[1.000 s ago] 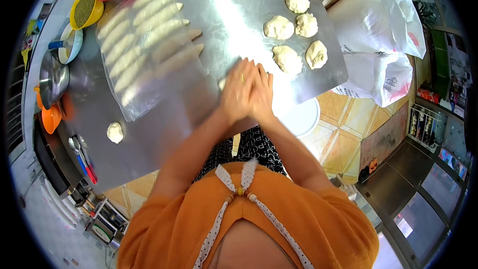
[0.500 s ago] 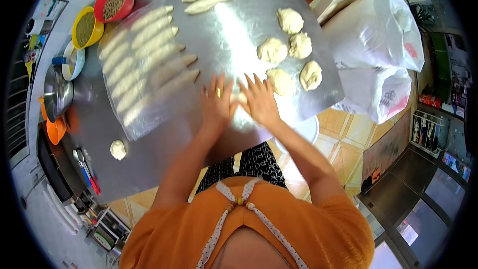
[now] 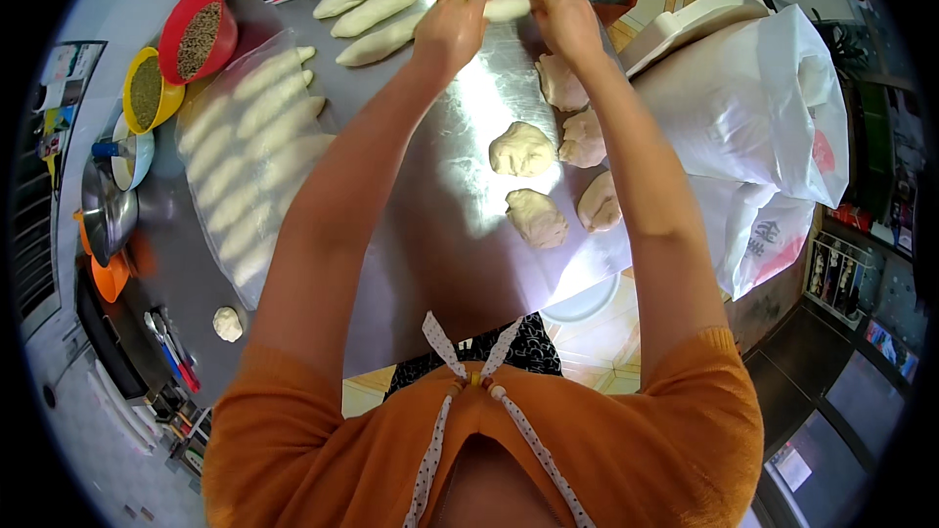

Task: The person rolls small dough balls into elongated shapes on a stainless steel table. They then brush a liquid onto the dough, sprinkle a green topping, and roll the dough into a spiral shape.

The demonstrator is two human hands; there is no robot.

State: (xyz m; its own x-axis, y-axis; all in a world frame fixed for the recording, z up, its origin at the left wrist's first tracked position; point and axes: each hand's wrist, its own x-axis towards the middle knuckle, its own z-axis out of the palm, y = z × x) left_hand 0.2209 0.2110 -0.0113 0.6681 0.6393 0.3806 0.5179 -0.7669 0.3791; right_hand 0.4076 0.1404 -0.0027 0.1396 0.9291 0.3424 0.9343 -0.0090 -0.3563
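My left hand (image 3: 451, 27) and my right hand (image 3: 562, 18) are stretched far out over the steel table (image 3: 440, 225), each holding one end of a long roll of dough (image 3: 509, 8). Just beyond it lie several finished rolls of dough (image 3: 377, 2) in a loose row. Under my right forearm sit several round lumps of dough (image 3: 523, 149). More rolls lie under a clear plastic sheet (image 3: 249, 161) to the left of my left arm.
A red bowl (image 3: 198, 37) and a yellow bowl (image 3: 149, 90) of seeds stand at the far left, beside a metal pot (image 3: 106, 210) and an orange cup (image 3: 110, 277). One small dough lump (image 3: 227, 324) lies near the front edge. Large white sacks (image 3: 758, 127) stand at the right.
Both hands have moved from the near middle of the table to its far side. They were rolling dough under flat palms; now they hold the finished roll by its ends beside the other rolls.
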